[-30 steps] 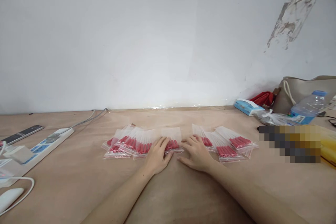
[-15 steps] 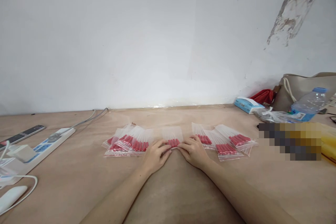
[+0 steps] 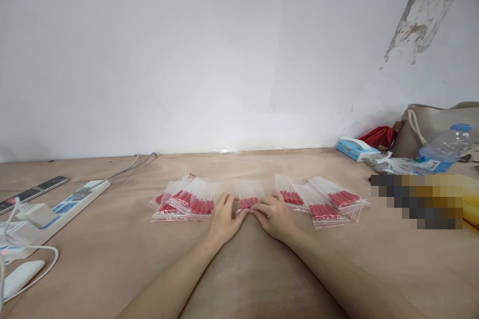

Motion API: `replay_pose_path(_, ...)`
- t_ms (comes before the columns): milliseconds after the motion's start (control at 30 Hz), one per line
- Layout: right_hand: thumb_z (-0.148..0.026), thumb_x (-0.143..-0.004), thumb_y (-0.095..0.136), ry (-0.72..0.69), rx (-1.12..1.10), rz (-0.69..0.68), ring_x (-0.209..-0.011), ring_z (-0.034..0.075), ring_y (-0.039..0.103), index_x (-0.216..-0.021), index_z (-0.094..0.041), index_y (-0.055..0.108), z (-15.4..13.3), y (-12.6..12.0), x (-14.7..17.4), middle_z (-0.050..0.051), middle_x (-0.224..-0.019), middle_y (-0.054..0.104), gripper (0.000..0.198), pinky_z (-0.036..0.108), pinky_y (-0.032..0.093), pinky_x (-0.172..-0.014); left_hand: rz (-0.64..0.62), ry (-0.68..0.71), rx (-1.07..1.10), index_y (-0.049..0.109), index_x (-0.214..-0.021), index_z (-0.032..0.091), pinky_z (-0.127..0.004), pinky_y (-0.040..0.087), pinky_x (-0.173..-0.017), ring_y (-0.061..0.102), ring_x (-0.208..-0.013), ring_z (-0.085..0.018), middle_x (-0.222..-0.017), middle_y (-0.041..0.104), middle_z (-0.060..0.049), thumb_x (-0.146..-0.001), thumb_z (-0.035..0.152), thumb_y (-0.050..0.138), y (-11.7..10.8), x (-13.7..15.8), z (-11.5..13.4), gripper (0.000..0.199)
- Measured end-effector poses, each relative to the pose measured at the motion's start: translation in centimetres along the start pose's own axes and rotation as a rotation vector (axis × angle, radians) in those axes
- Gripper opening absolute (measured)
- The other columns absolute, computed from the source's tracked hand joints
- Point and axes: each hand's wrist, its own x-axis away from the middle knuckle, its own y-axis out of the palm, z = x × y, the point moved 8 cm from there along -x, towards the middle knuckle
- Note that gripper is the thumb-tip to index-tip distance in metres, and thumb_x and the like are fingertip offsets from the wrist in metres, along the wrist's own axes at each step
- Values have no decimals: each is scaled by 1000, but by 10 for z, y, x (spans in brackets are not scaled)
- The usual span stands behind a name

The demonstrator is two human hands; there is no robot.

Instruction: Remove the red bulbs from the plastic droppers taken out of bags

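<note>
At the near left, a white device [image 3: 24, 277] is rested on the table [image 3: 239, 279], looped by a white cable [image 3: 52, 264]; the middle bag [image 3: 249, 188] is laid flat between the two hands, its zip edge turned near; it is made of thin, see-through film, clouded white toward the far end; a row of short red pieces [image 3: 249, 203] is held near the zip, with pale lines run behind them; whether these are stems or creases cannot be told.

The zip edge is pinched between thumb and forefinger of the right hand [image 3: 276, 217]; the left hand [image 3: 223, 219] is set beside the bag, thumb stretched to that edge, forefinger parted from it.

To the left, more bags [image 3: 202, 193] are overlapped in a fan, each filled alike with red; to the right, another overlapped group [image 3: 312, 194] is spread, filled the same way.

At the left, plugs [image 3: 39, 214] are seated in a power strip [image 3: 80, 207]; farther off at the right, a clear bottle [image 3: 445, 147], capped in blue, and a tissue box [image 3: 354, 149] are placed near the wall [image 3: 209, 60].
</note>
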Motion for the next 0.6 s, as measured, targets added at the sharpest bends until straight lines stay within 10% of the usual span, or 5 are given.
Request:
replay_pose_path(167,-26,-86,45,42,-32,7,-72,10,54,-82,-25,65,6,-3,-1,-1,-73,63,20,29,27,-77,-79,-301,276,44,-109,15,-30,44,-61,56,-61,-16,-67,61,0,-76,39,55,22,-2,-25,42)
replay_pose_path(600,-23,-85,46,103,-33,-64,-76,10,55,-76,-22,60,0,8,-7,-3,-77,63,17,28,26,-73,-100,-290,498,44,-115,15,-25,41,-60,54,-59,-12,-62,58,3,-74,22,56,34,-3,-26,43)
